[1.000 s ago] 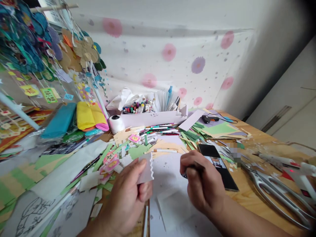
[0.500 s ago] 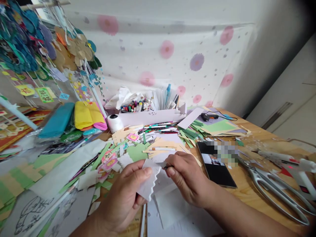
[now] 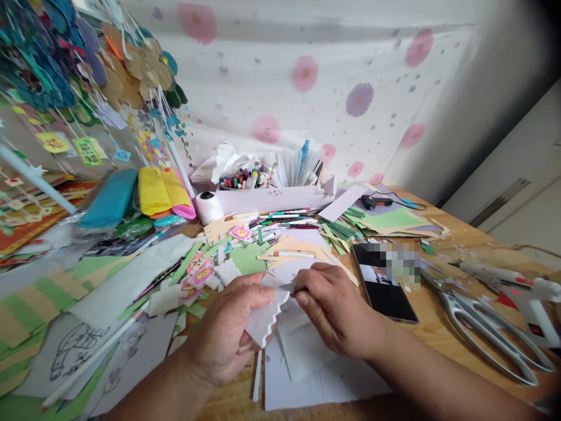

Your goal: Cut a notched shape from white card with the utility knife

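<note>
The left hand (image 3: 228, 336) pinches a white paper piece (image 3: 263, 318), one edge already zigzagged (scissors (image 3: 477, 320) lie apart); the right hand (image 3: 335, 313) grips a small tool (image 3: 290, 287), perhaps a blade, against it.

left hand (image 3: 228, 333), right hand (image 3: 337, 313): fingers (image 3: 258, 293) pinched

Front and centre on the bench (image 3: 442, 345), my left hand (image 3: 228, 333) pinches a paper piece (image 3: 263, 318). My right hand (image 3: 333, 316), just beside it, sets a small tool (image 3: 290, 287) against its top edge. Rightward lie the phone (image 3: 385, 286), the scissors (image 3: 486, 327), then the glue gun (image 3: 526, 289). Behind stands the pen box (image 3: 272, 200), with a spool (image 3: 209, 206) at its left.
</note>
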Demonstrator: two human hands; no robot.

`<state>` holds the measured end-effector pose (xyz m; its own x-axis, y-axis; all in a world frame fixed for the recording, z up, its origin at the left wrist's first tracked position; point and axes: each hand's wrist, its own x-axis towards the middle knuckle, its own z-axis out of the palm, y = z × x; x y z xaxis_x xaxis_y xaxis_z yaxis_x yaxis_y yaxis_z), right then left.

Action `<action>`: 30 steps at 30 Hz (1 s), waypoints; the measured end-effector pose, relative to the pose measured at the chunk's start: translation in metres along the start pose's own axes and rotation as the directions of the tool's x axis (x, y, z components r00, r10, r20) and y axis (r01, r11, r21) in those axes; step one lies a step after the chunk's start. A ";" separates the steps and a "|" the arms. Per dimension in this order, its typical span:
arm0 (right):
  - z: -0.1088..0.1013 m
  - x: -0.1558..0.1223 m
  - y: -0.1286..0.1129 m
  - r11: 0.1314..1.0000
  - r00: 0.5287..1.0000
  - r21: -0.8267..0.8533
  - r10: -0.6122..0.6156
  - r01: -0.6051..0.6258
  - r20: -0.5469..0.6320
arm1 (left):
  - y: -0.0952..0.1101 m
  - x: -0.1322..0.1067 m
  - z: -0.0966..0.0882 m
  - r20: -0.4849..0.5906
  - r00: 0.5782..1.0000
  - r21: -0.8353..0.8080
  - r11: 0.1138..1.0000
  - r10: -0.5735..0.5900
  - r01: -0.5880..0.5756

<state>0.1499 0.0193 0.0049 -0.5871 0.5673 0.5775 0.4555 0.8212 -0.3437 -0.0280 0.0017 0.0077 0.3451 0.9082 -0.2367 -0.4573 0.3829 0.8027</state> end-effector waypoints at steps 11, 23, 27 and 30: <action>0.000 -0.001 -0.002 0.997 0.998 0.061 0.047 -0.050 0.052 | -0.002 0.001 0.000 0.050 0.998 -0.081 0.995 -0.047 0.051; -0.008 0.000 -0.004 0.994 0.976 -0.004 0.108 -0.110 0.188 | -0.006 0.000 0.001 0.015 1.000 -0.107 0.994 -0.019 0.021; -0.007 0.000 -0.006 0.995 0.980 0.003 0.097 -0.099 0.173 | -0.007 -0.001 0.001 0.075 0.997 -0.132 0.991 -0.025 0.035; -0.006 0.000 -0.008 0.995 0.980 0.008 0.096 -0.099 0.177 | -0.007 -0.001 0.002 0.058 0.998 -0.140 0.989 -0.034 0.041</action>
<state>0.1502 0.0129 0.0118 -0.6500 0.6450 0.4018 0.5054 0.7618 -0.4052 -0.0238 -0.0024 0.0036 0.4073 0.8835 -0.2312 -0.5531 0.4401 0.7074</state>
